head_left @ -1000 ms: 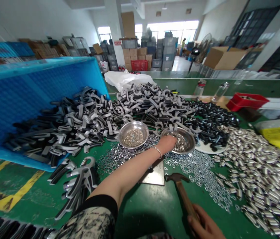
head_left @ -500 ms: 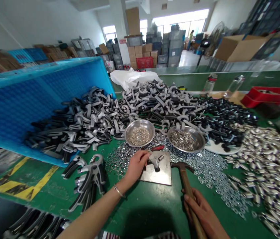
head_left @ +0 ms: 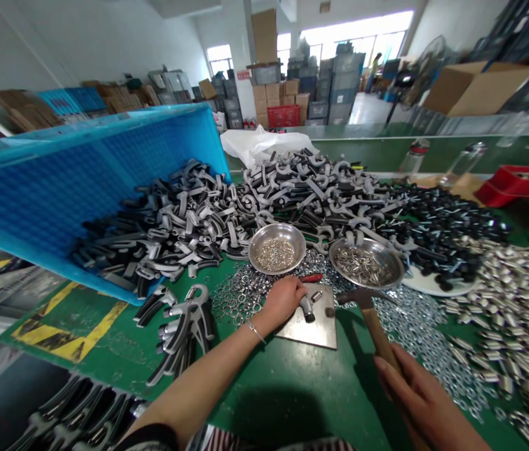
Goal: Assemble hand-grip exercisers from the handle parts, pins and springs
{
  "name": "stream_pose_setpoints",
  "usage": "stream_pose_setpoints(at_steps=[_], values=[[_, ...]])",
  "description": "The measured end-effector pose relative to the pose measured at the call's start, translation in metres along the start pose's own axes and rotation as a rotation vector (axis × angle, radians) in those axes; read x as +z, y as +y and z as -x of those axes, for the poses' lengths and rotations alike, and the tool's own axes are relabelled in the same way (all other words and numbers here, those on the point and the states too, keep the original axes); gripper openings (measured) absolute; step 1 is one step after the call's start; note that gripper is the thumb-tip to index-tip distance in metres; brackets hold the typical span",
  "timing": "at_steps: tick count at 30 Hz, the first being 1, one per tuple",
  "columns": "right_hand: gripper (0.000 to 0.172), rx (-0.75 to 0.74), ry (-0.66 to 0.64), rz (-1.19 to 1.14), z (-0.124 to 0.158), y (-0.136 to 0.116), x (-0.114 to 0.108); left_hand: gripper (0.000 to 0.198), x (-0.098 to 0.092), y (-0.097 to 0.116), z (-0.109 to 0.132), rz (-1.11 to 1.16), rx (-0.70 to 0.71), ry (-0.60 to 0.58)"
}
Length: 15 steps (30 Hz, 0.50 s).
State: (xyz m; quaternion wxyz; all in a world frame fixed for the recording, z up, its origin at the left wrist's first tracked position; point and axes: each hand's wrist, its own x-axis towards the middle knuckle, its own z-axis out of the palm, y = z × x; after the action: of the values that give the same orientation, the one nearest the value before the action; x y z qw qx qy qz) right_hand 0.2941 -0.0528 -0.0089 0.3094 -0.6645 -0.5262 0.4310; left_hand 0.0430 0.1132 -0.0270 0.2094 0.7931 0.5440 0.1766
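Hammer (head_left: 377,329) and gray part (head_left: 307,305) are both in the hands: the right hand (head_left: 407,382) wraps the hammer's wooden handle, holding its head above the desk (head_left: 255,363), near the right edge of a metal plate (head_left: 323,332); the left hand (head_left: 285,300) grasps the gray part on that plate. Two metal bowls (head_left: 277,269) of small pieces stand behind.

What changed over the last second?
Left hand left the right bowl, moved left and nearer onto the plate, and took hold of a gray part. Right hand raised the hammer. Same: right hand's grip, both bowls' places.
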Motion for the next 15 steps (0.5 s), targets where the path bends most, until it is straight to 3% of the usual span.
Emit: stream_pose_setpoints(at_steps=[6, 10, 12, 15], values=[[0.036, 0.025, -0.163, 0.012, -0.01, -0.008, -0.011, 0.019, -0.004, 0.001, -0.001, -0.073, 0.073, -0.037], [0.033, 0.056, -0.272, 0.072, -0.022, -0.014, -0.017, 0.022, -0.012, 0.006, -0.002, -0.319, 0.385, -0.057], [0.034, -0.033, -0.273, 0.176, -0.028, -0.019, -0.018, 0.024, -0.014, 0.008, -0.001, -0.39, 0.487, -0.059], [0.034, -0.192, -0.207, 0.315, -0.035, -0.034, -0.018, 0.035, -0.013, 0.005, 0.005, -0.33, 0.414, -0.017]])
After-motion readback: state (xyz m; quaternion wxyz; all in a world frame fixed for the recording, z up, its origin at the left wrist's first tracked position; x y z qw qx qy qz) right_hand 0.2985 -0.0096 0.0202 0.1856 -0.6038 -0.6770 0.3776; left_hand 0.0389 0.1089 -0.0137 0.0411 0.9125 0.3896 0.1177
